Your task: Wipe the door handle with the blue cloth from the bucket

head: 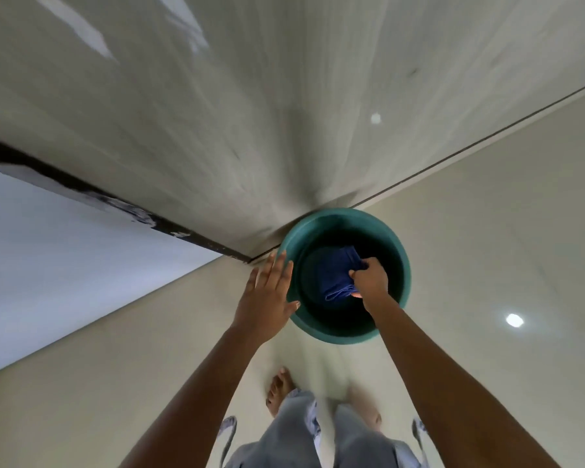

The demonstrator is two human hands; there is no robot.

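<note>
A green bucket [345, 334] stands on the floor at the foot of a pale door [250, 113]. Inside it lies a folded dark blue cloth [335, 275]. My right hand [370, 280] reaches into the bucket and pinches the cloth's right edge. My left hand [269, 295] is open with fingers spread, its palm against the outside of the bucket's left rim. No door handle is in view.
The floor [487, 248] is glossy cream tile with bright light spots. A white wall [48, 251] with a dark, scuffed edge strip [115, 201] runs at the left of the door. My bare feet and grey trousers [301, 434] are below the bucket.
</note>
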